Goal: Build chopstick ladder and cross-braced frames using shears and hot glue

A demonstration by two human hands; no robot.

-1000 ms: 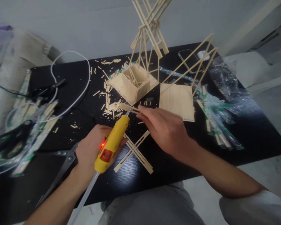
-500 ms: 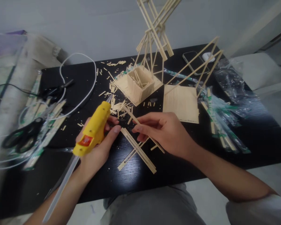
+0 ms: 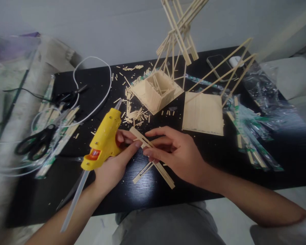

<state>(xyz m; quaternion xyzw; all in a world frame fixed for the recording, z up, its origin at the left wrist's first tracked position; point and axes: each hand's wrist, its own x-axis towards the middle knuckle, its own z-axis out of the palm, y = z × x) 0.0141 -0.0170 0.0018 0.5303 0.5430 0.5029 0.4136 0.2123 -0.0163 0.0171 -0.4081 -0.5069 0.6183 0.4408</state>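
Observation:
My left hand [image 3: 111, 168] is closed round a yellow glue gun [image 3: 105, 134], its nozzle pointing up and away and a clear glue stick [image 3: 75, 202] trailing from the back. The thumb and fingertips of that hand also touch the upper end of an X-shaped frame of wooden sticks [image 3: 165, 176]. My right hand [image 3: 180, 151] pinches a thin wooden stick [image 3: 139, 135] against the upper part of this frame. Its fingers cover the frame's crossing, so whether the stick is stuck down cannot be told.
Behind my hands stand a wooden stick structure [image 3: 159, 98] and a square stick panel [image 3: 202, 114] with upright sticks. Cut bits [image 3: 135, 115] lie scattered. Black scissors [image 3: 35, 143], bagged sticks [image 3: 250, 146], a white cable [image 3: 111, 81] and a phone [image 3: 216, 68] are around.
My right hand has brought its stick down and left onto the crossed frame. My left fingertips now touch the frame's end. The camera view has shifted slightly.

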